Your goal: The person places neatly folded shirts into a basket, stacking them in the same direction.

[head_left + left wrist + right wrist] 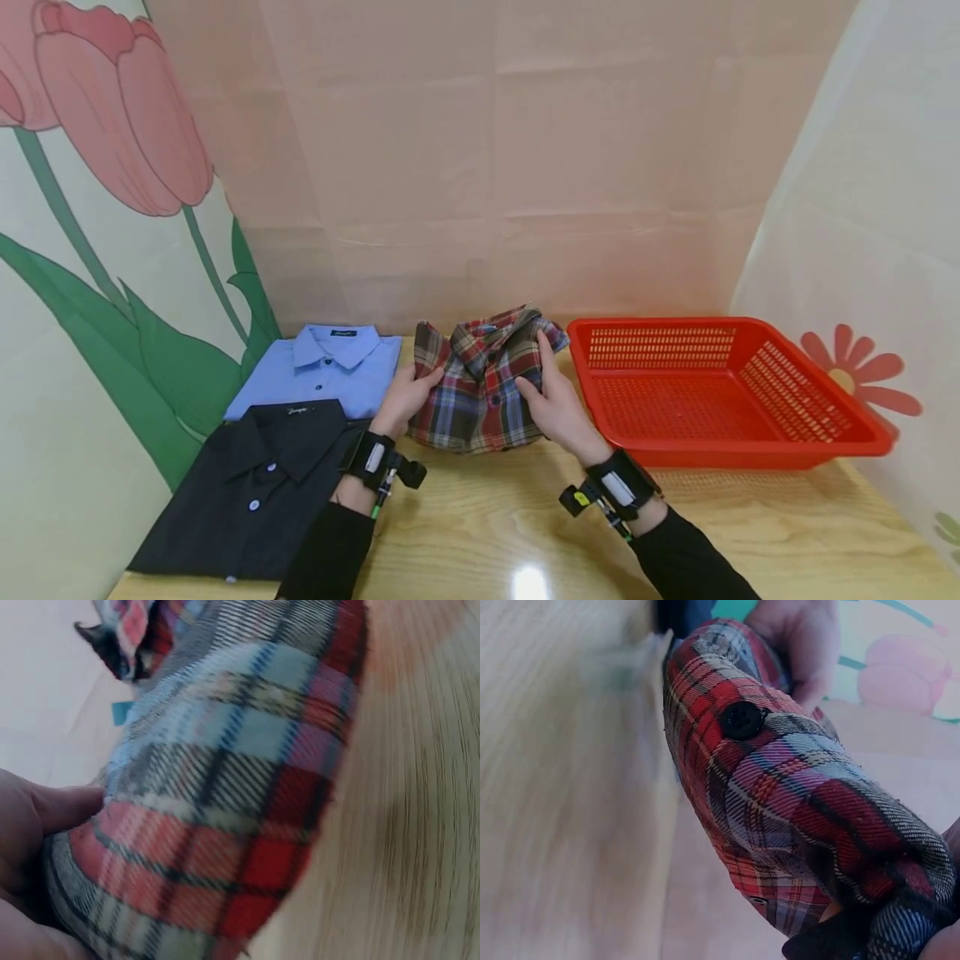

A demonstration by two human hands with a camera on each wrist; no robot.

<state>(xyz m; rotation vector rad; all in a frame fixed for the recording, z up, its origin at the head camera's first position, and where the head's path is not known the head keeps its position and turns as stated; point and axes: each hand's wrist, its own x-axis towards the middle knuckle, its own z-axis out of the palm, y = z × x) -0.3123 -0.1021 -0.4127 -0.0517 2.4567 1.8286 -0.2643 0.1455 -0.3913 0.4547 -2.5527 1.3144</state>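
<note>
A red, blue and grey plaid shirt (480, 392), bunched into a rough bundle with its collar at the top, is held up between both hands near the middle of the table. My left hand (405, 396) grips its left side, the thumb lying over the cloth. On the right side my right hand (557, 404) pinches the fabric between thumb and fingers. In the left wrist view the plaid cloth (225, 772) bulges past the thumb. A dark button (742, 720) shows on the front in the right wrist view. Most fingers are hidden behind the shirt.
A folded light blue shirt (348, 387) lies at the back left, with a folded black shirt (255, 500) in front, partly overlapping it. To the right stands a red plastic basket (675, 457) with slotted walls. A peach-coloured sheet (495, 167) hangs behind the wooden table (465, 533).
</note>
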